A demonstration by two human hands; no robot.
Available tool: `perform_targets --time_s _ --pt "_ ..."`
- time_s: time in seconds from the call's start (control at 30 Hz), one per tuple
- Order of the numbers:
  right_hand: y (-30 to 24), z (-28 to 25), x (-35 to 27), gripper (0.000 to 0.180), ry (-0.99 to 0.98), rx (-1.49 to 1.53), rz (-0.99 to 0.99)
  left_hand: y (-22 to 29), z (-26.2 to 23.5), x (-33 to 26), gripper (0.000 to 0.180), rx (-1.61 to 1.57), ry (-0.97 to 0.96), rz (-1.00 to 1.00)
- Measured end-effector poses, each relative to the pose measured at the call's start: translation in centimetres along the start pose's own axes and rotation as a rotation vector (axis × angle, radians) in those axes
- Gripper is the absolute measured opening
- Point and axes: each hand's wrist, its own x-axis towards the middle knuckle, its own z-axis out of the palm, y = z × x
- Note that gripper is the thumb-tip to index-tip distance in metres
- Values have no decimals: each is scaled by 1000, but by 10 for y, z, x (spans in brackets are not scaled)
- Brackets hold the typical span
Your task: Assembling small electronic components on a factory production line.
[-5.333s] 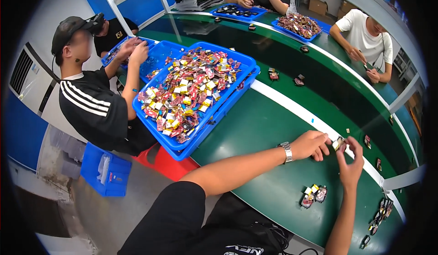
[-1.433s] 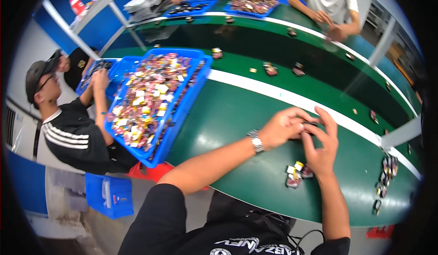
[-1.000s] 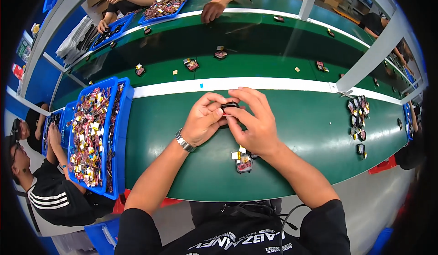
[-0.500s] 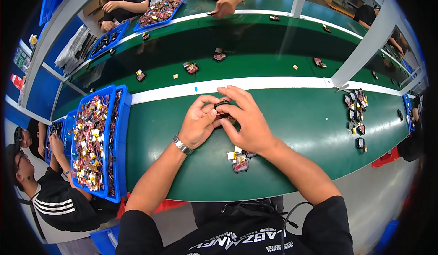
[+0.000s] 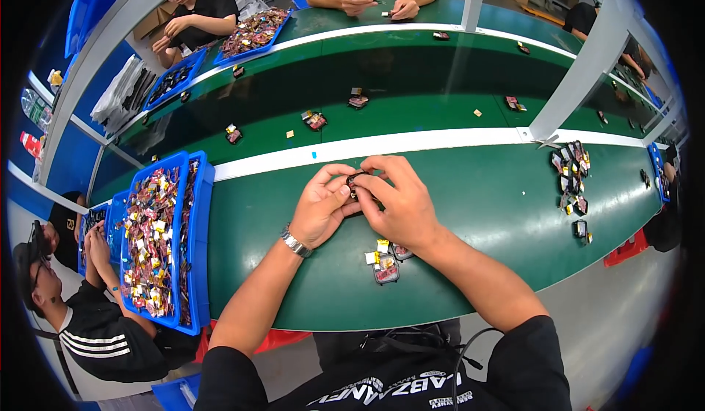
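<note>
While both forearms reach in from the lower edge, the left hand [image 5: 323,207] and the right hand [image 5: 396,199] meet over the green table [image 5: 485,213], fingertips pressed together around a small dark piece [image 5: 354,183]. Left hand: fingers curled, thumb and forefinger pinching the piece from its left side; a metal wristwatch [image 5: 296,243] sits on that wrist. Right hand: fingers bent over the piece from above and to the right, closed on it, so most of the piece is hidden and its shape cannot be told. The piece is held off the table, between the two sets of fingertips. Just below the right hand, near its wrist, lies a small tray of coloured packets [image 5: 384,264], resting on the table and not touched by either hand. Well to the left of the left hand stands a blue bin [image 5: 195,249] full of mixed coloured wrapped items, with another person in a black striped shirt [image 5: 103,330] working at it. Far to the right of the right hand, a cluster of similar small trays [image 5: 571,179] lies on the table. Beyond both hands a white stripe [image 5: 411,143] runs across the table; further trays are scattered past it, where other people sit.
</note>
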Motion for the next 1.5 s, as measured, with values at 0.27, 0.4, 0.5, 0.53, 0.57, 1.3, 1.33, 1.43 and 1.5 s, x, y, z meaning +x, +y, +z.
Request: perform_targets --time_s 0.27,0.4,0.5,0.53,0.57,1.3,1.33,1.43,1.5 --pt "2 3 -3 19 -56 -133 -43 0 2 0 27 39 47 -37" --pt "3 3 -5 19 -83 -200 -53 -3 2 1 27 21 47 -49" --pt "4 11 -6 24 -73 -267 -114 -4 0 1 29 41 72 -34" --pt "2 13 -5 24 -79 -267 -122 -2 1 0 29 46 96 -24" --pt "-2 14 -3 26 -85 -222 -78 -1 1 -1 30 50 121 -14" --pt "156 44 88 55 -237 -706 245 9 -12 5 33 184 47 19" --pt "159 45 93 55 -328 -611 340 9 -12 5 33 184 43 21" --pt "159 37 93 55 -395 -494 465 9 -10 5 31 186 51 12" --pt "149 27 85 56 -336 -318 300 9 -12 4 29 183 96 2"
